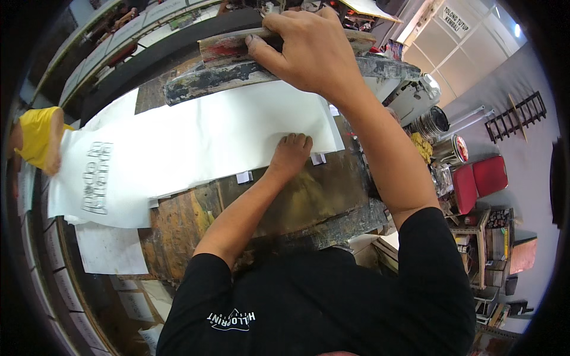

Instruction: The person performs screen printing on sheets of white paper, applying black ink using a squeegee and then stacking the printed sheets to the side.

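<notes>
A long white sheet (237, 124) lies across a stained work board (297, 196), with black lettering on its left part. My left hand (291, 153) rests on the sheet near its right end, fingers laid down on the surface and holding nothing. Farther off, my right hand (312, 50) is closed round an ink-stained wooden bar (224, 48) with red smears, its thumb on the near side. Just below that bar runs a thick, dark-stained frame edge (222, 78). The fingers behind the bar are partly hidden.
At the far left, another person's hand (54, 142) by a yellow sleeve (38, 133) holds the sheet's end. Small white tabs (244, 177) line the sheet's near edge. Cans (432, 121), a red chair (480, 183) and a cluttered shelf (484, 249) stand at right.
</notes>
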A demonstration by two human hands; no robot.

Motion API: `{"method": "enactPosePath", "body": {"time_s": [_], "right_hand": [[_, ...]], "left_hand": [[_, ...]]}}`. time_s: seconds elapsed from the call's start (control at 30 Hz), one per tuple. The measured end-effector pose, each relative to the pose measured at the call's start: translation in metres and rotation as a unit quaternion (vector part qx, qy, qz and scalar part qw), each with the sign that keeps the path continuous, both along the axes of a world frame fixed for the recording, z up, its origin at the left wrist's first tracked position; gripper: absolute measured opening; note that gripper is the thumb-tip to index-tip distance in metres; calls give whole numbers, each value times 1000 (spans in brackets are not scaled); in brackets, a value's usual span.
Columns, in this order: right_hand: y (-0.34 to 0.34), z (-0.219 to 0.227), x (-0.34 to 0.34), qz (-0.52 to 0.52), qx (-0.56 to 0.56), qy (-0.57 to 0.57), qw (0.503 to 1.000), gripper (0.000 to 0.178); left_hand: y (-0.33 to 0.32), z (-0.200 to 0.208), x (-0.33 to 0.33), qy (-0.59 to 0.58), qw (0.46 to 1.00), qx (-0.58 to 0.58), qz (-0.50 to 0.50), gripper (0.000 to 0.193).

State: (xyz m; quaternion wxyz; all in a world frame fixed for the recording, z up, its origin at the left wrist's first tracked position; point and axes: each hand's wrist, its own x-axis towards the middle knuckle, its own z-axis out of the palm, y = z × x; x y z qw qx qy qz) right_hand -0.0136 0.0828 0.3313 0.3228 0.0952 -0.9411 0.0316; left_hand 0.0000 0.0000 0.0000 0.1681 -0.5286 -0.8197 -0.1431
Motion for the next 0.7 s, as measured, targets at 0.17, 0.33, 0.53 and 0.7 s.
{"method": "enactPosePath", "body": {"time_s": [0.17, 0.33, 0.53, 0.7], "right_hand": [[2, -7, -6, 26, 39, 123, 991, 43], [2, -2, -9, 13, 41, 101, 994, 43], [-3, 23, -6, -12, -34, -54, 998, 45], [-5, 24, -14, -12, -12, -49, 999, 45]], "left_hand": [[-1, 16, -19, 3, 999, -30, -21, 25], [-8, 67, -50, 8, 993, 74, 86, 9], [-23, 94, -73, 2, 987, 163, -8, 26], [1, 26, -24, 26, 997, -39, -63, 41]]}}
